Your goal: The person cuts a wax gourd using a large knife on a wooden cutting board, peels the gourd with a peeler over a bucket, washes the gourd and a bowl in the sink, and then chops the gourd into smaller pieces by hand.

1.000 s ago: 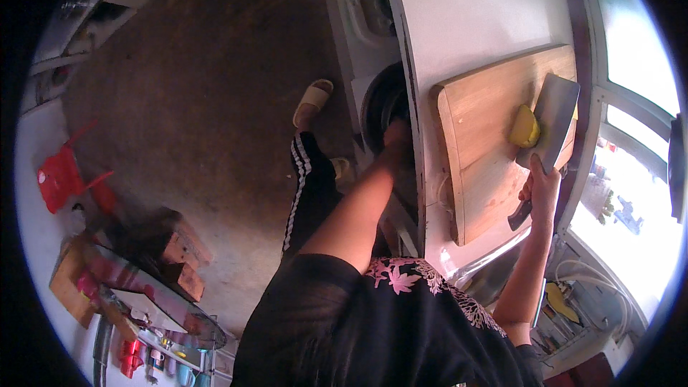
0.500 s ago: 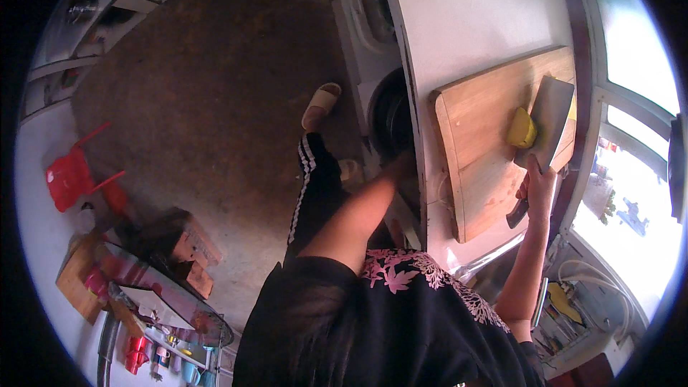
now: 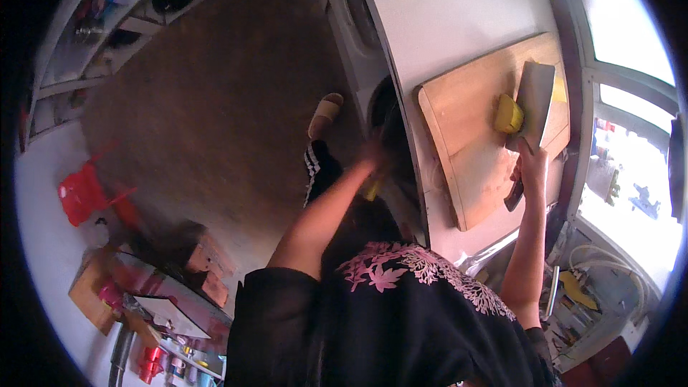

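Note:
My right hand (image 3: 530,165) is closed round the handle of a cleaver (image 3: 537,104), whose broad blade lies over a wooden cutting board (image 3: 466,136). Against the blade's left side sits a thick yellow chunk (image 3: 509,114), which looks like pumpkin. More yellow (image 3: 560,89) shows on the board beyond the blade. My left hand (image 3: 376,156) is low beside the counter's edge, smeared by motion, so its fingers do not show. Just below it is a small yellow piece (image 3: 373,190); whether the hand holds it I cannot tell.
The board rests on a white counter (image 3: 430,7) beside a window (image 3: 623,100). Under the counter edge is a dark round opening or vessel (image 3: 394,129). A red plastic stool (image 3: 80,195) stands at the left wall, with a glass-topped table (image 3: 168,279) nearer.
My left hand has come out from under the counter edge toward the left, and a small yellow piece now shows by it. The right hand keeps the cleaver by the yellow chunk; the view has shifted.

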Available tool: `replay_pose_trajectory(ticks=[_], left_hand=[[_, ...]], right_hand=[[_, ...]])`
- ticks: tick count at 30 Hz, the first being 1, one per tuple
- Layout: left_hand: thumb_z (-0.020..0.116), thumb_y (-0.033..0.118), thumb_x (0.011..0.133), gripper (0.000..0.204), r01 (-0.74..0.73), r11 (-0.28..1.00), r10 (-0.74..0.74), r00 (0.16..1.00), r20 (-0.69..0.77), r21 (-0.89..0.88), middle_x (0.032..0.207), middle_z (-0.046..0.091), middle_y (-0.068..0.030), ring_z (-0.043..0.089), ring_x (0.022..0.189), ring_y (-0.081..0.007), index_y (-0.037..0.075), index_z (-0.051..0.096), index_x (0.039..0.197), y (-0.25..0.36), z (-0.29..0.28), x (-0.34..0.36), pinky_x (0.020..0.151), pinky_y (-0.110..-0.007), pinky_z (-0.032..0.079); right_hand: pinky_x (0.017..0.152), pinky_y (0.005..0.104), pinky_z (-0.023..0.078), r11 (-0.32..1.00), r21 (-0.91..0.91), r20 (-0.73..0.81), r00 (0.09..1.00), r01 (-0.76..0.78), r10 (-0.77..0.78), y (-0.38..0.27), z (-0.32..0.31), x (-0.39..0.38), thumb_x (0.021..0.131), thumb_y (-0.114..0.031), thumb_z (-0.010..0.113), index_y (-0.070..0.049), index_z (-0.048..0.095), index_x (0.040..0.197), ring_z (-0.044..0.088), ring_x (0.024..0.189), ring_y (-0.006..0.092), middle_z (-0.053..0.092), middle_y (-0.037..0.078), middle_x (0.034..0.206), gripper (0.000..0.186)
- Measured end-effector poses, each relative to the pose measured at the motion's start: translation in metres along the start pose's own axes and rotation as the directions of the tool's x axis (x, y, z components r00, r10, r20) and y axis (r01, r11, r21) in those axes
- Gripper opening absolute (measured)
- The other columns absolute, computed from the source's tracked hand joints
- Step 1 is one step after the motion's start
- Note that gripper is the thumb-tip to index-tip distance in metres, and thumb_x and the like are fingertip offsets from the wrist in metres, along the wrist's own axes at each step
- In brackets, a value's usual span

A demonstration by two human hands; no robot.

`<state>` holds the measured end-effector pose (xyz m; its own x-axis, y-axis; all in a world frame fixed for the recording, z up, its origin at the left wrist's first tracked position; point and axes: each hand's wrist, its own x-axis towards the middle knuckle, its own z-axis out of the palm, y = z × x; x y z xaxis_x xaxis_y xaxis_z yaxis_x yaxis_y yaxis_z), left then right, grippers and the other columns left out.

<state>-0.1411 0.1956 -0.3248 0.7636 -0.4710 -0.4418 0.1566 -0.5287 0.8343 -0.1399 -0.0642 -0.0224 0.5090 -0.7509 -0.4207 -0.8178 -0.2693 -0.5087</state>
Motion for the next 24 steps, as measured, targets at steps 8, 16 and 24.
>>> replay_pose_trajectory(ticks=[8, 16, 24], left_hand=[[0.053, 0.011, 0.078, 0.024, 0.352, 0.828, -0.397, 0.918, -0.014, -0.437, 0.080, 0.064, -0.0104, 0.061, 0.070, -0.0208, -0.003, 0.060, 0.096, -0.010, -0.173, -0.097, 0.062, -0.035, 0.049], [0.046, 0.007, 0.082, 0.020, 0.234, 0.745, -0.453, 0.865, -0.217, -0.625, 0.077, 0.060, -0.0127, 0.061, 0.055, -0.0258, -0.004, 0.053, 0.097, 0.104, -0.307, -0.137, 0.047, -0.039, 0.055], [0.046, 0.012, 0.085, 0.026, 0.010, 0.817, -0.065, 0.995, -0.074, -0.577, 0.088, 0.059, -0.0179, 0.062, 0.068, -0.0278, -0.006, 0.050, 0.103, 0.232, -0.328, 0.000, 0.052, -0.041, 0.055]], right_hand=[[0.031, 0.0301, 0.042, 0.996, 0.000, 0.053, 0.994, 0.091, -0.091, 0.002, 0.001, 0.006, 0.089, -0.024, 0.053, 0.004, 0.052, 0.076, 0.047, 0.034, 0.0145, 0.043, 0.004, 0.047, 0.031], [0.031, 0.0315, 0.042, 0.997, 0.025, 0.059, 0.996, 0.070, -0.071, 0.001, -0.001, 0.002, 0.089, -0.026, 0.052, 0.008, 0.054, 0.078, 0.048, 0.034, 0.0172, 0.046, 0.007, 0.047, 0.035], [0.035, 0.0367, 0.046, 0.999, -0.046, 0.023, 1.000, -0.014, 0.015, 0.022, 0.020, 0.021, 0.090, -0.027, 0.051, 0.008, 0.056, 0.083, 0.055, 0.039, 0.0237, 0.055, 0.015, 0.056, 0.036]])
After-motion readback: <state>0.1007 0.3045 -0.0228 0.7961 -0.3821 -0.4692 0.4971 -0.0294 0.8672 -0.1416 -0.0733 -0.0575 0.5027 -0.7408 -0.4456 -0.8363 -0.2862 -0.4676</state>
